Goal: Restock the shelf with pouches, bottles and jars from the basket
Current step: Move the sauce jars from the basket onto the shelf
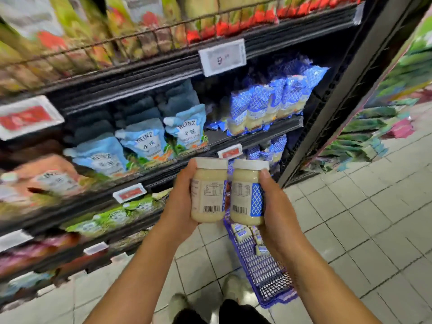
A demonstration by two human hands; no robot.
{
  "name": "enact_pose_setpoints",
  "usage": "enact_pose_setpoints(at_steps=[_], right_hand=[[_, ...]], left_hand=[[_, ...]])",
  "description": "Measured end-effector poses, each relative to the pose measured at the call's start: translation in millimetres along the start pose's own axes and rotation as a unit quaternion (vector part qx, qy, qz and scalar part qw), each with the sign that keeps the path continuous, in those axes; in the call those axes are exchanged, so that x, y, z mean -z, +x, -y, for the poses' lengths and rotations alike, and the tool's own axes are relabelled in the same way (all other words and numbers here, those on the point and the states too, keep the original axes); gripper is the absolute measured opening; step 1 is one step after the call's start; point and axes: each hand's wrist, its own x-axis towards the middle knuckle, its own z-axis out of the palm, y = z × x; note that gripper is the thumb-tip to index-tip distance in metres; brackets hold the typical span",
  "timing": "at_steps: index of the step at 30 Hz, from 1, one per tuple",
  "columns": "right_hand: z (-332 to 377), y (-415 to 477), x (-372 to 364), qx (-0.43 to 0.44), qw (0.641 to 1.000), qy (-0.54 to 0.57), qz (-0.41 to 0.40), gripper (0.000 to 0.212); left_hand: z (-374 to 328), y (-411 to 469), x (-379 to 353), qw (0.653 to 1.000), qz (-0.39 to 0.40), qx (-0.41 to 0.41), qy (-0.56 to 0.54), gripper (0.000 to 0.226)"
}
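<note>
"Jars are asked about first: where are they found, going from the left?"

"The left jar [209, 190] is held upright in the left hand [181, 202], near the middle of the view and in front of the shelf [149, 176]. Its white lid is up and its barcode label is turned toward the camera."

"How is that hand posed?"

"The forearm is raised from the near left. The palm is laid against the jar's left side and base, and the thumb is pressed up along the side toward the lid. The other fingers are wrapped behind the jar and are hidden."

"And to its right?"

"The right jar [247, 192] is carried just beside the first, also upright; whether the two touch cannot be told. It is gripped by the right hand [278, 206], whose thumb is laid on the shoulder beneath the lid, while the fingers are curled round the far side, out of sight."

"What is seen on the shelf?"

"Light-blue Heinz pouches [145, 142] are stood at the left, and blue-and-white pouches [264, 106] are stacked farther right. Much of it is blurred."

"And the basket?"

"The basket [264, 272], blue and meshed, is set on the tiled floor [350, 230] below the right hand, near the feet. Small packs are seen in its far end."
</note>
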Motion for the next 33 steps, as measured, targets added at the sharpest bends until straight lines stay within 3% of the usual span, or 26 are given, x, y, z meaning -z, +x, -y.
enact_pose_setpoints(at_steps=[7,17,20,24,27,33], right_hand=[[-20.7,-31.1,-106.4,-0.012,0.991,-0.029,0.127,0.052],[-65.1,-126.6,-257.1,-0.035,0.943,-0.08,0.321,0.05],[-71.8,-155.8,-301.2,-0.033,0.932,-0.078,0.351,0.058],[-74.7,-189.8,-358.2,-0.009,0.923,-0.057,0.379,0.049],[-67.1,-208.2,-394.3,0.015,0.914,-0.067,0.4,0.041],[-30.7,-222.8,-448.4,0.058,0.885,-0.047,0.459,0.05]], left_hand=[[-23.7,-98.6,86.7,0.989,-0.09,-0.103,-0.049,0.059],[-44.9,-270.2,200.1,0.948,-0.222,-0.219,-0.066,0.054],[-60.0,-317.0,223.6,0.934,-0.244,-0.256,-0.055,0.054],[-85.5,-368.2,247.6,0.908,-0.266,-0.318,-0.061,0.046],[-108.5,-399.5,259.5,0.893,-0.28,-0.349,-0.045,0.056],[-166.7,-428.9,267.5,0.865,-0.274,-0.419,0.009,0.05]])
